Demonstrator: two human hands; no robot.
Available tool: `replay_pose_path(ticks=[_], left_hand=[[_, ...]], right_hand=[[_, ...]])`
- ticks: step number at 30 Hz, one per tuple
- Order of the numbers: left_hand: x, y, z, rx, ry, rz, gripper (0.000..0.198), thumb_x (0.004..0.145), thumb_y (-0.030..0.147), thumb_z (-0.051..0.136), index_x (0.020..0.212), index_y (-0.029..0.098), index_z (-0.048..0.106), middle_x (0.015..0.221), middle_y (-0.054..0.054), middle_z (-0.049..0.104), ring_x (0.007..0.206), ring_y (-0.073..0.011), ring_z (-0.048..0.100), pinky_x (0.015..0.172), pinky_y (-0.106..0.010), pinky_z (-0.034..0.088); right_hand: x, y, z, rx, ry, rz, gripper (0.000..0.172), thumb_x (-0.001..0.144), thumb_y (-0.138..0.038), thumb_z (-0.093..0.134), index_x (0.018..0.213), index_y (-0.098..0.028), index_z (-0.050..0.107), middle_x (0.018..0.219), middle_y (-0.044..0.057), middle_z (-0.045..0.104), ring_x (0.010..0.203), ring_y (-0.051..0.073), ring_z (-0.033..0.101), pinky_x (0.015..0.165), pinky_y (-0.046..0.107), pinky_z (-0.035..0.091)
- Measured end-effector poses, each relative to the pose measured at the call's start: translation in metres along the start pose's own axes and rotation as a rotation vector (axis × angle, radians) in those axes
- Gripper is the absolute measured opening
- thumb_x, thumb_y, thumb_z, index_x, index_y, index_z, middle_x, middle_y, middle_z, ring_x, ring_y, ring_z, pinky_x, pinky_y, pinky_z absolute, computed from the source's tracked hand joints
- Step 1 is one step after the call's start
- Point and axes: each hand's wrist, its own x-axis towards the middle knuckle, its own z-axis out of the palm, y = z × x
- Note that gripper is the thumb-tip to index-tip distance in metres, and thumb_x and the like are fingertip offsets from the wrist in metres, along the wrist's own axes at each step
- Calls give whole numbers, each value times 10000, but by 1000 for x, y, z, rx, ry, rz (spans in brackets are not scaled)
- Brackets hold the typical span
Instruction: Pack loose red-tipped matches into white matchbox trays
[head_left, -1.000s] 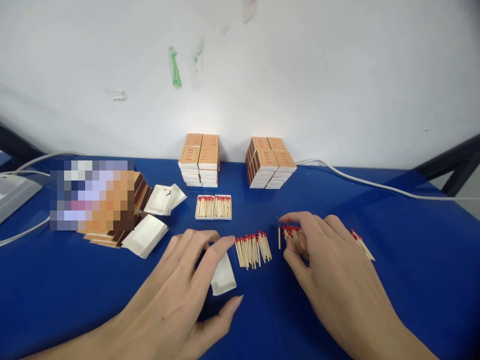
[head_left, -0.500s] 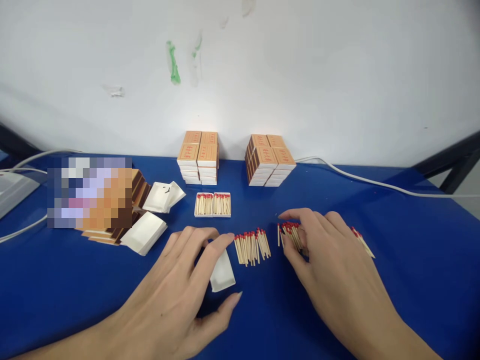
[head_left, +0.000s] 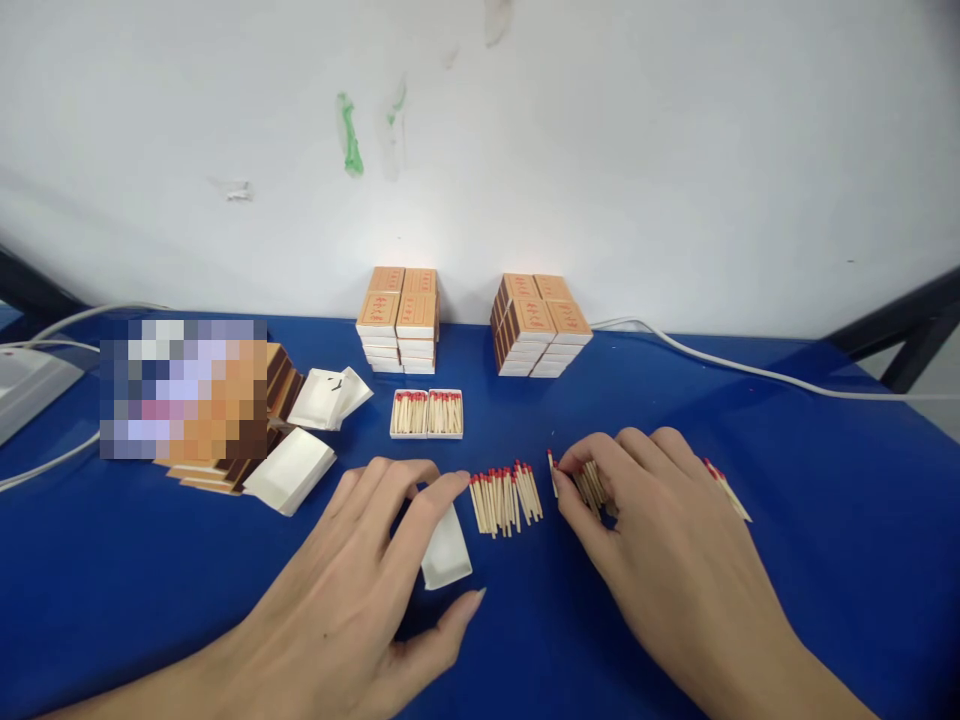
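My left hand [head_left: 375, 580] is open, thumb and fingers spread, partly covering an empty white matchbox tray [head_left: 447, 555]. Its index fingertip touches the left edge of a loose row of red-tipped matches [head_left: 506, 500]. My right hand [head_left: 660, 530] has its thumb and index finger pinched together at a match [head_left: 552, 472] that stands out to their left. Under that palm lies another pile of matches [head_left: 592, 490], mostly hidden. A few more matches [head_left: 727, 490] lie to the right of the hand.
Two white trays filled with matches [head_left: 426, 414] sit side by side. Behind them stand two stacks of closed matchboxes [head_left: 397, 318] [head_left: 541, 325]. Empty trays [head_left: 291, 470] and a blurred pile of matchbox sleeves [head_left: 277, 370] lie left. A white cable [head_left: 735, 372] crosses the blue table.
My right thumb and index finger have closed together at a match by the pile's left side. My left hand has stayed over the empty tray.
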Motion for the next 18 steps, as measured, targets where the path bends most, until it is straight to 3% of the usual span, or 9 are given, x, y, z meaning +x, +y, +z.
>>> replay_pose_path(ticks=[18], left_hand=[[-1, 0, 1, 7, 9, 4, 579, 1090, 313, 639, 1640, 214, 487, 1502, -167, 614, 1408, -349, 572, 1134, -539, 537]], right_hand=[[1, 3, 5, 42, 8, 26, 199, 1101, -247, 633, 902, -239, 642, 836, 52, 660, 823, 279, 527, 756, 418, 383]])
